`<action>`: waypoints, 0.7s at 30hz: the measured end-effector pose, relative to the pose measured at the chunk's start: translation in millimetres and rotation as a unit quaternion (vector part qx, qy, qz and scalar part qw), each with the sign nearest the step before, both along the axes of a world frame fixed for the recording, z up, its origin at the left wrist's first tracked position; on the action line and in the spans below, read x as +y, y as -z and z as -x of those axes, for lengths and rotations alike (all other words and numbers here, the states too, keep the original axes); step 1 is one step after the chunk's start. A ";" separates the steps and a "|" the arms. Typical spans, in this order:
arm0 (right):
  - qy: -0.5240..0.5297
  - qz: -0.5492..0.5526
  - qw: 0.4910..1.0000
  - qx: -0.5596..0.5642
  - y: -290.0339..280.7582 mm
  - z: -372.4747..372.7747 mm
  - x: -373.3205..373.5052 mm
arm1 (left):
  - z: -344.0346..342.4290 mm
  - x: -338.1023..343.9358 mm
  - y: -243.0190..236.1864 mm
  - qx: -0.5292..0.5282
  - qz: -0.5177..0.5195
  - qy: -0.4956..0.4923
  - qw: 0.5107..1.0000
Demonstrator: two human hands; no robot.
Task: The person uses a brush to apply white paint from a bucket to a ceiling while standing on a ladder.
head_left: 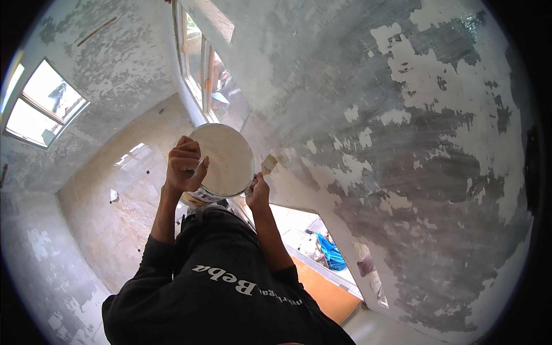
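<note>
In front of my chest is a round bucket (202,197) with a printed side, tipped so that its open mouth shows. Pale cream paint or a similar liquid (229,158) fills the view inside it. My left hand (185,165) is closed at the bucket's left rim; whether it grips the rim or a handle, I cannot tell. On the other side, my right hand (257,191) is wrapped round the handle of a paintbrush (269,164). The brush's light, stained bristles point up and away, just right of the bucket and apart from it.
A grey wall (374,138) with patchy white coating rises close on the right. Below it lies an opening with a blue plastic sheet or bag (329,252) and an orange panel (325,287). Dusty floor (123,195) spreads at left, with a window (46,103) beyond.
</note>
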State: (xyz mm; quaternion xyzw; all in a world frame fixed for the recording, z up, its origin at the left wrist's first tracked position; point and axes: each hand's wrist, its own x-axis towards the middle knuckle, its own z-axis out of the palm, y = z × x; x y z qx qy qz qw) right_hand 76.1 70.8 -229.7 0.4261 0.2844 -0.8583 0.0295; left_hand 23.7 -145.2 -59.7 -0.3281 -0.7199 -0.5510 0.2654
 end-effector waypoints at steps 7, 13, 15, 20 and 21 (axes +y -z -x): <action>-0.011 -0.148 0.979 0.142 -154.8 0.9 -11.4 | 0.5 -5.2 7.1 -0.016 0.012 -0.017 1.000; 0.028 -0.223 0.956 0.187 -190.7 -5.6 -26.6 | 2.7 -0.9 3.3 -0.016 0.003 -0.004 1.000; 0.030 -0.238 0.953 0.186 -180.4 -5.5 -29.9 | 4.2 -1.6 4.4 -0.010 -0.002 -0.001 1.000; 0.025 -0.315 0.930 0.190 -143.7 2.7 -17.2 | 4.5 -0.8 8.2 -0.018 0.008 -0.007 1.000; 0.002 -0.286 0.943 0.171 -133.1 6.0 -12.6 | 5.0 -0.5 8.1 -0.021 0.006 -0.009 1.000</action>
